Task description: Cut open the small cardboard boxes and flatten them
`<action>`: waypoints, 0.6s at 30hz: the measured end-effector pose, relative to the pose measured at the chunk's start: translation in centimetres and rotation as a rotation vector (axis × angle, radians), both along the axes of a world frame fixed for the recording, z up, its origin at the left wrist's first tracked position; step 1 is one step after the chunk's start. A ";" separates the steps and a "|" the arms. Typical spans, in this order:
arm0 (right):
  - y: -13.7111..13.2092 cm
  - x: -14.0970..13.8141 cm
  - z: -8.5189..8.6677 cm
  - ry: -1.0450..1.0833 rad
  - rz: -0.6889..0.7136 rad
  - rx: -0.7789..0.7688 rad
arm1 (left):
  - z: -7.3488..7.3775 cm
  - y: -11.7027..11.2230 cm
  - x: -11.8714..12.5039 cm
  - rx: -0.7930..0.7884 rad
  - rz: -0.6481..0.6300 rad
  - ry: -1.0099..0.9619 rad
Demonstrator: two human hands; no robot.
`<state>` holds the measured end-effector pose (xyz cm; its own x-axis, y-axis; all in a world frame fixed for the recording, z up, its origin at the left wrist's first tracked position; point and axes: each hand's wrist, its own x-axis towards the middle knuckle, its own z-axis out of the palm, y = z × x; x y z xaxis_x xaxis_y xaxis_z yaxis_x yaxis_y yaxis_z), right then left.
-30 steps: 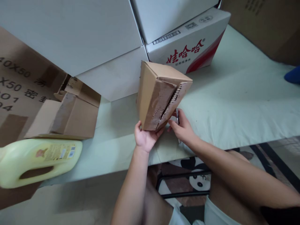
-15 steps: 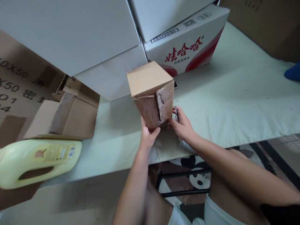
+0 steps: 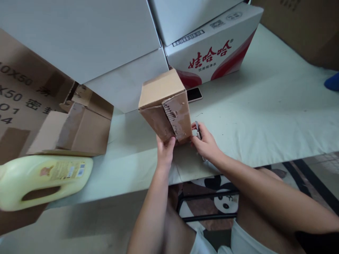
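A small brown cardboard box (image 3: 164, 106) stands tilted near the front edge of the cloth-covered table. Torn tape and ripped corrugated paper show along the seam on its near side. My left hand (image 3: 165, 150) grips the bottom of the box, thumb on the near face. At the box's lower right corner, my right hand (image 3: 206, 141) is closed around a slim grey and white box cutter (image 3: 198, 129), partly hidden by the fingers. Its fingertips are close to the box; whether they touch it I cannot tell.
A phone (image 3: 194, 94) lies behind the box. White cartons (image 3: 212, 60) with red print line the back. To the left are an opened cardboard box (image 3: 87, 130) and a pale yellow jug (image 3: 53, 181). A blue object (image 3: 332, 82) sits at the right edge.
The small box has turned and shifted slightly left in my left hand, uncovering more of the phone behind it. My right hand stays near the lower corner with the box cutter.
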<state>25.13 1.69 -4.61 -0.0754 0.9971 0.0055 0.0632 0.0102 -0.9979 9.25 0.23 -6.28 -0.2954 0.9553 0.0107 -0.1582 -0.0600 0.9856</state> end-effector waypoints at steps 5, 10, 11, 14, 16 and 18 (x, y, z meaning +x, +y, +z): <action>0.1 0.1 -0.4 -0.024 0.000 0.016 | 0.1 0.0 0.1 -0.001 -0.003 0.017; 0.0 0.1 -0.4 -0.038 -0.010 0.015 | 0.5 -0.1 0.2 -0.023 -0.020 -0.019; 0.0 0.1 -0.4 -0.044 -0.012 0.015 | 0.5 -0.1 0.2 -0.024 -0.024 -0.019; -0.1 0.1 -0.3 -0.069 -0.011 0.006 | 0.2 -0.2 0.0 -0.021 -0.038 -0.014; -0.1 0.1 -0.3 -0.087 -0.011 0.000 | 0.1 -0.2 -0.1 -0.015 -0.053 -0.005; 0.0 0.1 -0.3 -0.097 -0.012 0.000 | -0.1 -0.2 -0.2 -0.014 -0.059 0.003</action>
